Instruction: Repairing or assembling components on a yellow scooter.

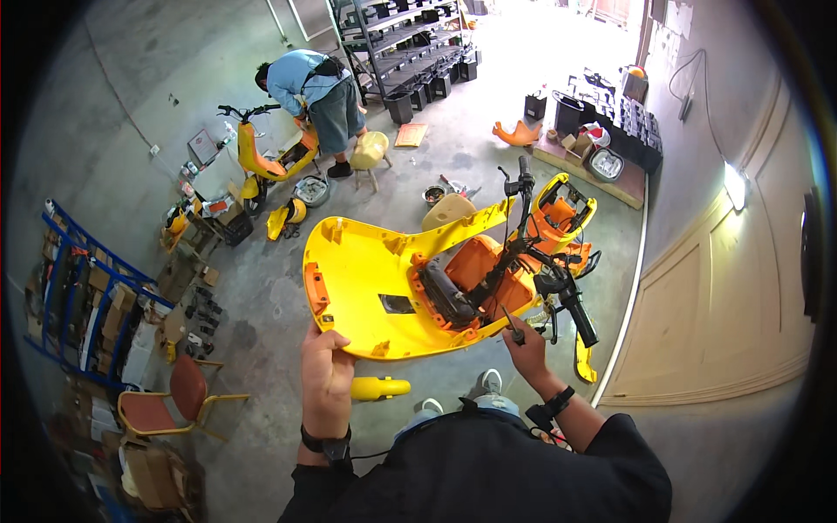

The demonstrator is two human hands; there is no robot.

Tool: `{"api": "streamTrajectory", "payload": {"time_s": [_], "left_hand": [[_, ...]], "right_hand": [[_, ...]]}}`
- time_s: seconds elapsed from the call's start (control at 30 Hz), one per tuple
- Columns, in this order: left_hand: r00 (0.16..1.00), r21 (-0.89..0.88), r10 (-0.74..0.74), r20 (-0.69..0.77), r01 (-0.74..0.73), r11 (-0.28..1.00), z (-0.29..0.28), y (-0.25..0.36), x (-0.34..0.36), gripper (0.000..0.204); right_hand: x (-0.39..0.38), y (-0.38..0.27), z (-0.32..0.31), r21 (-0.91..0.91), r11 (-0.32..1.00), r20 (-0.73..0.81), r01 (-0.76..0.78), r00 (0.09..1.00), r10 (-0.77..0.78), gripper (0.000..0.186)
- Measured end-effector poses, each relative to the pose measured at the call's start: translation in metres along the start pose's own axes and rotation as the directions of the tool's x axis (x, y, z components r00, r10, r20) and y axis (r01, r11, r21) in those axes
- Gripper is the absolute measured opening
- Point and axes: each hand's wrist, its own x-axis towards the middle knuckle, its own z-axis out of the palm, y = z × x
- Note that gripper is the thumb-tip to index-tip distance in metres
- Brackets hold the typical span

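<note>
One chair leftward, handlebar near panel

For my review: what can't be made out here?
- Left grip: head view, most fingers hidden under yellow panel.
- Dark tool: head view, partly covered by right grip; type unclear.
- Metal rack: head view, top cut off by upper edge.
- Bright opening: head view, details lost in glare.

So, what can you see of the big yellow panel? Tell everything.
The big yellow panel looks like moulded plastic, broad and curved, with a narrow arm toward the upper right. Its hollow side faces the person, showing tabs along the rim, a dark patch and an orange piece at left. The left hand grips its near edge. At right it borders orange parts; whether joined, I cannot tell.
</note>
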Motion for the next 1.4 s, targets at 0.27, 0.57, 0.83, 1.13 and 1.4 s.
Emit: {"api": "streamTrajectory", "payload": {"time_s": [0.27,0.57,0.83,1.13,1.4], "left_hand": [[0.994,-0.057,-0.08,0.078,0.084,0.995,0.015,-0.054,0.028,0.068],[0.991,-0.123,-0.129,0.038,0.132,0.984,-0.066,-0.12,0.071,0.068],[0.978,-0.19,-0.126,0.164,0.157,0.969,-0.136,-0.163,0.102,0.073],[0.934,-0.072,-0.185,0.306,0.217,0.974,-0.143,-0.148,0.117,0.071],[0.894,0.065,-0.312,0.321,0.308,0.949,-0.145,-0.136,0.118,0.069]], "right_hand": [[-0.005,0.019,-0.016,0.088,0.985,0.016,-0.15,0.989,0.149,0.041],[-0.025,0.052,-0.035,0.026,0.919,0.183,-0.394,0.905,0.383,0.028],[-0.011,0.023,-0.054,-0.271,0.891,0.457,-0.365,0.766,0.453,0.03],[0.008,-0.022,-0.057,-0.479,0.772,0.514,-0.418,0.579,0.633,0.039],[0.003,-0.062,-0.042,-0.277,0.743,0.518,-0.609,0.556,0.65,0.041]]}}
